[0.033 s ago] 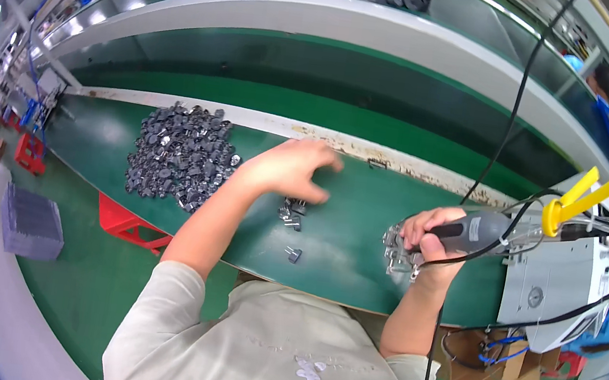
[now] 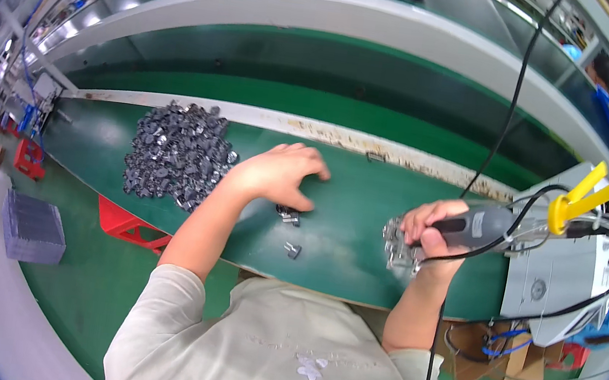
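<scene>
In the head view, a green bench is seen from above, with the person's forearms coming up from the lower edge. The left hand is laid palm-down on the bench, fingers curled loosely over a few small metal parts; whether any part is pinched between the fingers cannot be told. One more small part lies alone just below, nearer the person. A large pile of dark metal parts is heaped to the left of that hand, near the far edge of the bench.

The right hand is closed firmly around a grey power tool, whose black cable is led upward. The tool's tip is held against a cluster of shiny parts at the right of the bench, just beside the hand. A grey machine stands to the right, with a yellow hook above it. A red crate is seen under the bench.
</scene>
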Demonstrator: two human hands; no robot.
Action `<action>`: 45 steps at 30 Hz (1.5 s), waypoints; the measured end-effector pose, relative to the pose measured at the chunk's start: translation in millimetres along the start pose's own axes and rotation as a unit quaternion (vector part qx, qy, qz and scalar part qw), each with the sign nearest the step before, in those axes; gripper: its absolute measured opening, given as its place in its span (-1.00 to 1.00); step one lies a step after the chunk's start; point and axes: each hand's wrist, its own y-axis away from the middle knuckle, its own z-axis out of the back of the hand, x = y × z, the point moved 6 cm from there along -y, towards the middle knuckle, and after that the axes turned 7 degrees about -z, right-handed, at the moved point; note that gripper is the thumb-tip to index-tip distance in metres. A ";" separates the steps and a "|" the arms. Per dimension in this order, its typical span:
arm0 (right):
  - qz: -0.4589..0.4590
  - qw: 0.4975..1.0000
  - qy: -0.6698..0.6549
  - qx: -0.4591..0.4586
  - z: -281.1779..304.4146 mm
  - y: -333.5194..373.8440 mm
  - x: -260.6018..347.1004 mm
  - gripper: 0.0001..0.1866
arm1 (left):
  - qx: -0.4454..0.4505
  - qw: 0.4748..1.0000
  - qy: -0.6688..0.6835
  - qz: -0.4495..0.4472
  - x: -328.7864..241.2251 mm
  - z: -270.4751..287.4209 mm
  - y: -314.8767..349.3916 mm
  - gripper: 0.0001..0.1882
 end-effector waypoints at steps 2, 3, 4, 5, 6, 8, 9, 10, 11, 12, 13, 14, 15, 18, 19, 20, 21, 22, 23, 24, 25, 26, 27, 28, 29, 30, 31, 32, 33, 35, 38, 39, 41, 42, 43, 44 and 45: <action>0.003 1.000 -0.003 0.008 -3.1 -0.1 1.4 -0.69 | 0.015 0.999 -0.025 0.033 -0.5 -20.8 15.7 -0.57; 0.003 1.000 -0.001 0.009 -3.2 1.2 0.4 -0.68 | -0.005 0.999 -0.027 0.046 1.7 -27.8 17.0 -0.61; -0.001 1.000 0.010 0.010 -0.4 2.6 -2.5 -0.67 | -0.045 0.999 0.019 -0.004 6.5 -38.4 12.6 -0.65; 0.000 1.000 0.023 0.013 0.4 0.7 -3.7 -0.66 | -0.046 0.998 0.042 0.006 5.9 -45.5 6.5 -0.66; -0.020 1.000 0.003 -0.004 -1.7 0.8 -4.7 -0.66 | -0.046 0.997 0.064 0.017 2.1 -52.3 0.9 -0.67; -0.024 0.999 0.023 -0.016 -2.5 -4.0 -5.0 -0.68 | -0.057 0.994 0.090 0.010 -5.4 -63.7 -12.6 -0.67; -0.028 0.999 0.029 -0.015 -1.7 -4.7 -5.0 -0.69 | -0.067 0.993 0.099 -0.008 -11.7 -70.0 -20.4 -0.67; -0.019 0.999 0.028 -0.027 -1.1 -7.9 -3.7 -0.70 | -0.077 0.991 0.102 -0.029 -17.5 -68.5 -26.2 -0.66; -0.015 0.999 0.028 -0.024 0.9 -8.7 -3.7 -0.71 | -0.090 0.992 0.069 -0.044 -21.7 -63.4 -25.6 -0.65; -0.012 0.999 0.027 -0.020 3.2 -8.7 -3.8 -0.71 | -0.104 0.992 0.037 -0.059 -24.7 -55.1 -21.8 -0.64; -0.005 0.999 0.026 -0.018 5.2 -8.9 -1.7 -0.71 | -0.117 0.990 0.003 -0.077 -30.6 -39.9 -18.9 -0.62; 0.007 0.999 0.035 -0.025 5.2 -9.6 -0.8 -0.73 | -0.125 0.991 -0.033 -0.036 -31.8 -25.8 -8.0 -0.61; 0.005 0.999 0.033 -0.029 6.4 -9.9 -0.8 -0.73 | -0.095 0.994 -0.052 -0.002 -24.1 -28.0 -1.2 -0.62; -0.001 0.999 0.027 -0.026 4.4 -9.7 -4.2 -0.73 | -0.032 0.996 -0.060 0.051 4.2 -41.8 10.5 -0.74; -0.001 0.999 0.029 -0.023 3.5 -8.3 -2.4 -0.73 | -0.039 0.998 -0.029 0.046 7.5 -48.1 8.8 -0.76; 0.000 0.999 0.031 -0.019 2.8 -7.9 -2.9 -0.73 | -0.046 0.998 0.001 0.040 6.9 -53.7 3.8 -0.78; 0.001 1.000 0.026 -0.017 2.5 -8.2 -5.4 -0.73 | -0.053 0.998 0.030 0.034 4.9 -56.7 -1.6 -0.81; 0.001 1.000 0.025 -0.018 3.9 -7.7 -5.9 -0.72 | -0.064 0.997 0.047 0.003 -3.7 -55.1 -9.8 -0.83; 0.000 1.000 0.027 -0.016 4.6 -7.0 -5.8 -0.72 | -0.078 0.994 0.070 -0.012 -11.4 -56.5 -17.8 -0.83; -0.006 0.999 0.029 -0.025 3.4 -6.4 -6.2 -0.72 | -0.092 0.991 0.093 -0.027 -19.0 -57.8 -25.5 -0.82; 0.001 0.999 0.026 -0.022 2.3 -6.9 -5.2 -0.72 | -0.107 0.986 0.117 -0.045 -26.1 -59.2 -32.8 -0.82; 0.008 1.000 0.023 -0.019 1.6 -8.2 -4.8 -0.72 | -0.108 0.983 0.135 -0.063 -31.8 -63.6 -38.0 -0.80; 0.015 1.000 0.020 -0.017 2.1 -8.7 -3.4 -0.72 | -0.109 0.979 0.153 -0.082 -36.4 -69.3 -42.1 -0.77; 0.011 1.000 0.022 -0.018 4.4 -8.4 -3.5 -0.73 | -0.107 0.975 0.168 -0.101 -39.3 -72.0 -44.9 -0.75; 0.007 1.000 0.024 -0.019 7.0 -8.0 -3.6 -0.73 | -0.095 0.969 0.205 -0.097 -38.6 -73.9 -46.3 -0.72; 0.003 0.999 0.026 -0.019 8.8 -8.0 -3.6 -0.74 | -0.082 0.962 0.242 -0.093 -37.0 -75.1 -46.6 -0.70; 0.006 0.999 0.026 -0.018 9.1 -7.6 -3.1 -0.74 | -0.069 0.954 0.280 -0.087 -35.2 -78.4 -46.0 -0.68; 0.008 1.000 0.025 -0.017 8.4 -8.2 -2.8 -0.75 | -0.096 0.960 0.238 -0.109 -32.7 -78.4 -45.2 -0.66; 0.011 1.000 0.024 -0.015 8.0 -8.7 -2.9 -0.75 | -0.124 0.964 0.196 -0.130 -28.2 -80.5 -44.4 -0.64; 0.021 0.999 0.029 -0.008 8.6 -9.2 -3.1 -0.76 | -0.146 0.967 0.157 -0.139 -28.9 -77.3 -41.8 -0.62; 0.024 0.999 0.027 -0.008 8.0 -8.6 -4.3 -0.76 | -0.118 0.975 0.157 -0.106 -34.1 -71.0 -35.6 -0.62; 0.022 0.999 0.024 -0.010 7.7 -8.6 -4.7 -0.75 | -0.100 0.979 0.151 -0.098 -38.2 -69.0 -35.6 -0.62; 0.026 1.000 0.014 0.001 4.8 -9.7 -4.4 -0.74 | -0.084 0.984 0.127 -0.097 -40.8 -74.2 -35.6 -0.62; 0.028 1.000 0.009 0.006 3.9 -10.1 -4.4 -0.73 | -0.083 0.985 0.109 -0.105 -39.5 -80.2 -36.9 -0.62; 0.030 0.999 0.004 0.013 4.2 -10.3 -4.8 -0.73 | -0.082 0.986 0.092 -0.114 -39.8 -83.8 -38.4 -0.62; 0.032 0.999 -0.001 0.019 5.2 -10.4 -5.6 -0.72 | -0.085 0.981 0.105 -0.136 -41.7 -84.8 -38.5 -0.62; 0.035 0.999 -0.006 0.026 6.0 -9.9 -6.0 -0.72 | -0.089 0.976 0.117 -0.158 -44.1 -85.1 -38.4 -0.63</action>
